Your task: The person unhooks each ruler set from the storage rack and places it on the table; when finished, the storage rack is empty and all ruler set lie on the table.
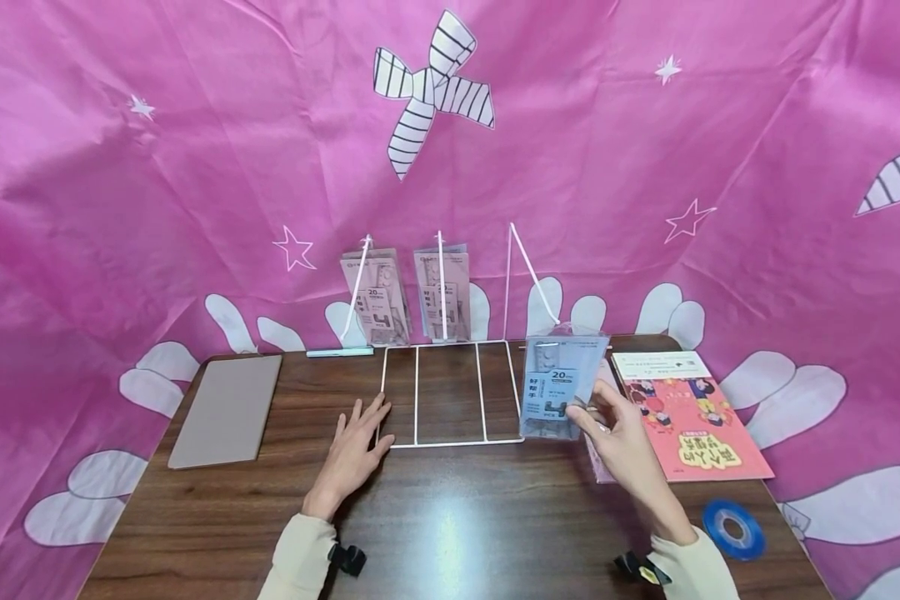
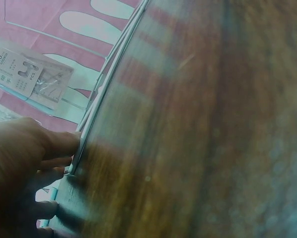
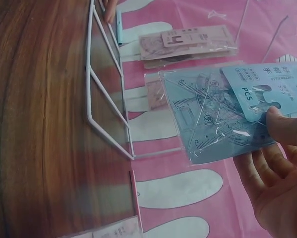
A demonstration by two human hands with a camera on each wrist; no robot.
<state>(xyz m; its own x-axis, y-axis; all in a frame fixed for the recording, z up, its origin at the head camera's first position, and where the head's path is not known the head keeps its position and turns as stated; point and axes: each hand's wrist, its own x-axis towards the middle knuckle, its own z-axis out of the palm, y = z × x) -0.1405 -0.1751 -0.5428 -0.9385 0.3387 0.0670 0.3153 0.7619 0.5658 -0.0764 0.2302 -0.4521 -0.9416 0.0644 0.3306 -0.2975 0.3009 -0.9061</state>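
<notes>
My right hand (image 1: 618, 433) pinches a clear packet of rulers with a blue card (image 1: 558, 387), thumb in front and fingers behind. The triangle and scale markings show through the plastic in the right wrist view. The packet's top edge is at the front end of the right-hand arm of a white wire rack (image 1: 450, 444). Fingers spread, my left hand (image 1: 352, 446) rests at the left side of the rack's base; in the left wrist view its fingertips are right at the wire. Pink-card ruler packets (image 1: 378, 304) hang on the left arm, and more packets (image 1: 444, 292) hang on the middle one.
A grey flat board (image 1: 227, 411) lies at the left, and a light-blue pen (image 1: 340, 352) is behind the rack's left corner. At the right are a red book (image 1: 693, 417), a pink packet (image 1: 600, 467) partly under my right hand, and a blue tape roll (image 1: 733, 529).
</notes>
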